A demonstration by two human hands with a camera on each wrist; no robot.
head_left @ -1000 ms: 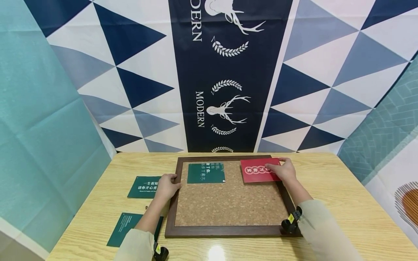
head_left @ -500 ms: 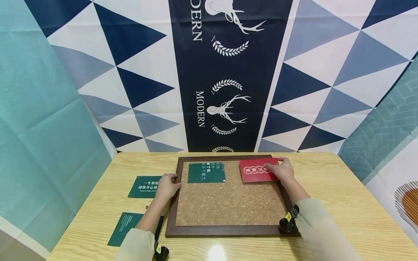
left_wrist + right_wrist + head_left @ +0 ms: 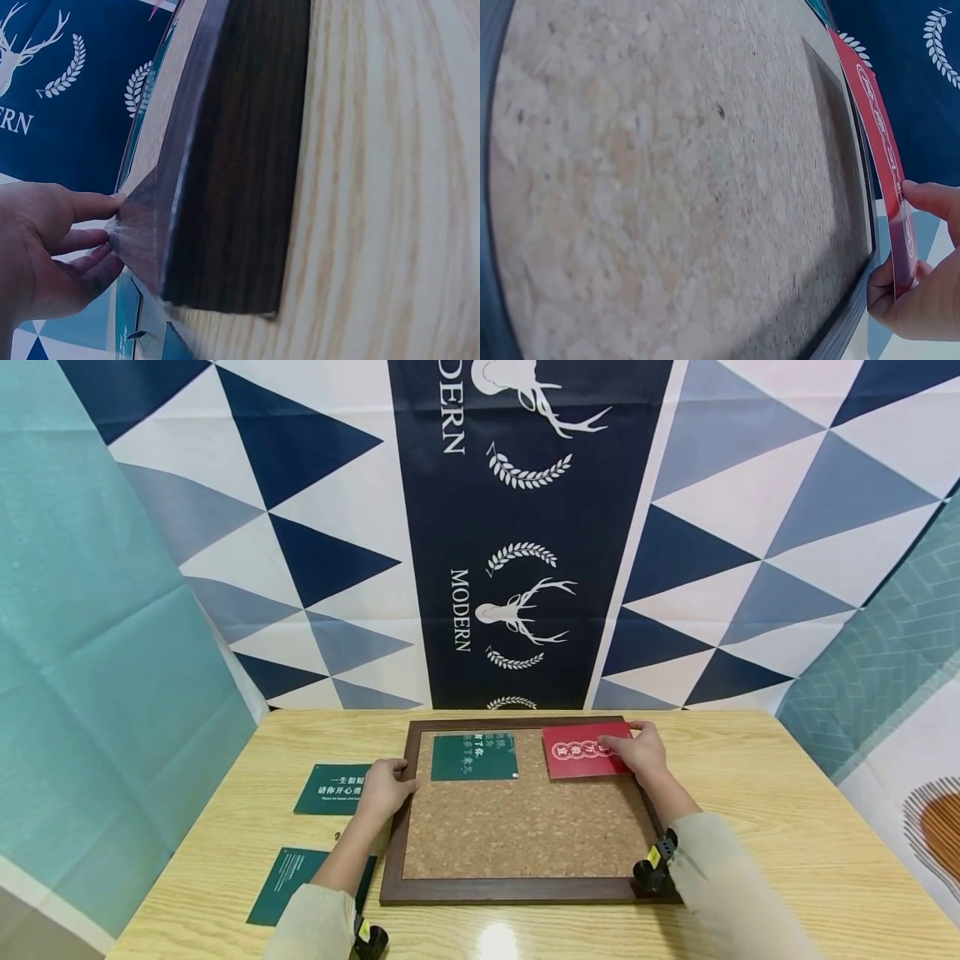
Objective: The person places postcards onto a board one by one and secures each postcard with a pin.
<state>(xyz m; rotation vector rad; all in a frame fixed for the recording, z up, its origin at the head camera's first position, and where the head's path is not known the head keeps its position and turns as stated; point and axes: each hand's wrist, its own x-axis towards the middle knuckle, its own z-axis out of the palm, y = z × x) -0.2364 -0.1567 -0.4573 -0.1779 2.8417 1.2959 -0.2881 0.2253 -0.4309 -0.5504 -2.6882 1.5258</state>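
On your far left, the upper card (image 3: pixel 322 789) and lower card (image 3: pixel 277 885) lie on the table (image 3: pixel 195 877), each partly hidden by your left hand (image 3: pixel 382 793) or forearm; a dark bit (image 3: pixel 337 837) between them is too small to name. That hand touches the board's (image 3: pixel 517 891) left rim, but you can't tell whether its fingers grip or merely rest there. On the cork, near the top left, lies the green card (image 3: pixel 468 758). To its right, over the board's top right corner, is the red card (image 3: pixel 577 758), long axis running roughly along the top rim. Your right hand (image 3: pixel 645 752) pinches its right end, so it's by far the nearer hand. The card casts a shadow on the cork; its thumb-side lettering is covered, and whether its far edge meets the rim is unclear.
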